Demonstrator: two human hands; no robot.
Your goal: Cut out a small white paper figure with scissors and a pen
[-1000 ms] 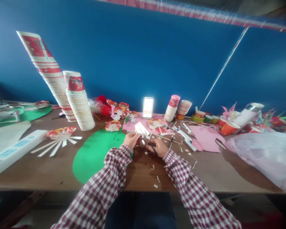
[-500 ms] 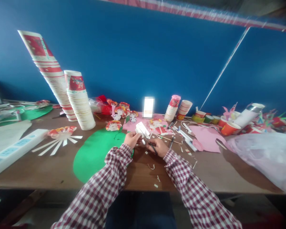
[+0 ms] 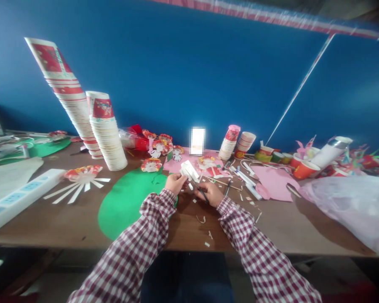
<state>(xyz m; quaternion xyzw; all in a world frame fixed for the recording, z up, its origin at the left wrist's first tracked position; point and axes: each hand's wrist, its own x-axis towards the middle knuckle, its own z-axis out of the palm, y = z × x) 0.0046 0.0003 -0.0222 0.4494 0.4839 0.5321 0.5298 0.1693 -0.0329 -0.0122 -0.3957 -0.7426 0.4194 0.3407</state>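
Observation:
My left hand (image 3: 175, 183) pinches a small white paper piece (image 3: 189, 170) just above the brown table (image 3: 66, 219). My right hand (image 3: 210, 194) is closed round dark-handled scissors (image 3: 199, 190), whose blades reach up to the white paper. Both hands sit close together near the table's middle, beside a large green paper oval (image 3: 126, 202). Small paper scraps (image 3: 205, 231) lie on the table under and in front of my hands.
Two tall stacks of red-and-white paper cups (image 3: 104, 130) lean at the back left. A white power strip (image 3: 19, 200) and a cut cup with splayed strips (image 3: 82, 179) lie left. Pink paper (image 3: 273, 181), pens, small cups and a clear plastic bag (image 3: 353, 206) fill the right.

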